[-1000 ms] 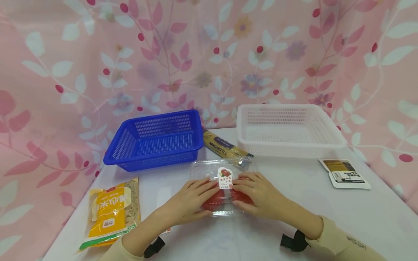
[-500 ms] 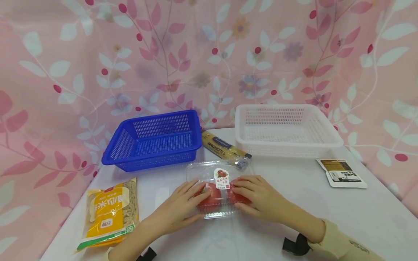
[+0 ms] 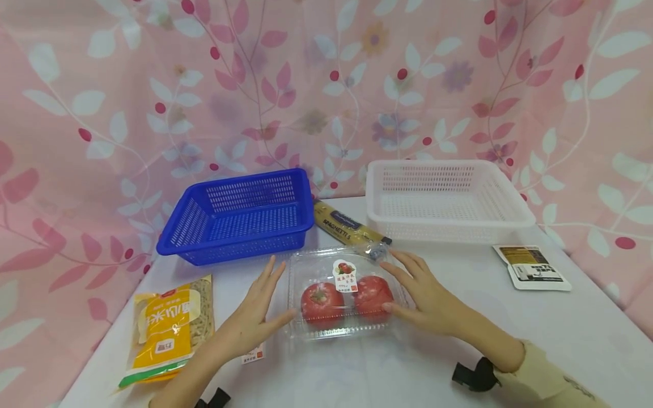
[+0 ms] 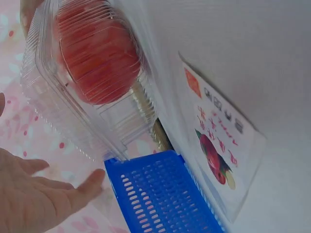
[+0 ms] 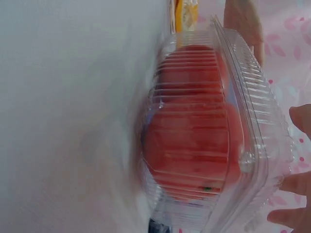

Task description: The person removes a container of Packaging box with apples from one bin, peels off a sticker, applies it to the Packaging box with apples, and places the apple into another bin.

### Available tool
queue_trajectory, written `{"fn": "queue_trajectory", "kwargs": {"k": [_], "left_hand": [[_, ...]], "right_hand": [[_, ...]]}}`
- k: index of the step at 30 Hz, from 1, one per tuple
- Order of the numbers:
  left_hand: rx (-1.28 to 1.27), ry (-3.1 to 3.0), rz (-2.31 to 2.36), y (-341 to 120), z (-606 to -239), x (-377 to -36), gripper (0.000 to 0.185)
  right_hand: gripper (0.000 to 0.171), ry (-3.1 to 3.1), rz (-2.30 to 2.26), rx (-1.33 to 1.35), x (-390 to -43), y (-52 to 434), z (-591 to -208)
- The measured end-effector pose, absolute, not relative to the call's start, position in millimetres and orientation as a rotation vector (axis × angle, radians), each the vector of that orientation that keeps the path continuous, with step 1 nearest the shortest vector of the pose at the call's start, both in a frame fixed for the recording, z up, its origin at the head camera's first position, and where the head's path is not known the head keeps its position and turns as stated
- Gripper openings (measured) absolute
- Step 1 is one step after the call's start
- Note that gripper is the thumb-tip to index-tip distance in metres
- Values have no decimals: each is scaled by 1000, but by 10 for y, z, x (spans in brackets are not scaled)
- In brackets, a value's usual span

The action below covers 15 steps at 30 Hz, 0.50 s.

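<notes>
Head view: left hand (image 3: 247,324) spread wide beside the clear, ridged, rectangular plastic lidded box (image 3: 352,330), holding nothing. Right hand (image 3: 436,306) also wide, at the box's right edge; contact I cannot tell. Box sits mid-table, two round red tomatoes (image 3: 322,306) inside.

Left wrist view: fingers apart from the box; white card with printed red fruit (image 4: 218,141) just beside it.

Right wrist view: rim's seal unclear. My judgement: press the rim evenly from both ends, sparing the tomatoes.

Blue basket (image 3: 250,248) is sitting far left, white basket (image 3: 449,230) far right; spaghetti packet (image 3: 346,226) is lying aslant between. Yellow bag (image 3: 168,328) is lying near left, small pouch (image 3: 532,268) right. Floral curtain (image 3: 326,85) is hanging at far side.
</notes>
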<state>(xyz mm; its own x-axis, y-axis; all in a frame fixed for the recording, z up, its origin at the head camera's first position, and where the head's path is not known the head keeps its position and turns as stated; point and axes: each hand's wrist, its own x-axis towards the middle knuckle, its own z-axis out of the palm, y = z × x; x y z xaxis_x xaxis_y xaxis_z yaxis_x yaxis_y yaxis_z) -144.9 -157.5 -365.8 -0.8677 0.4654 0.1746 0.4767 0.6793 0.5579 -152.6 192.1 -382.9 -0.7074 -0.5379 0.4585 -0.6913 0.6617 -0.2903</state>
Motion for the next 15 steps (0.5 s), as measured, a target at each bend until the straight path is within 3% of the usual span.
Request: {"fn": "queue_trajectory", "kwargs": {"k": [6, 15], "left_hand": [[-669, -3004, -1090, -1488, -3749, -1500, 92], [-792, -3016, -1086, -1343, -3849, -1488, 108]], "right_hand": [[82, -2673, 789, 843, -1485, 1880, -3906], [91, -2852, 934, 693, -1419, 1841, -3940]]}}
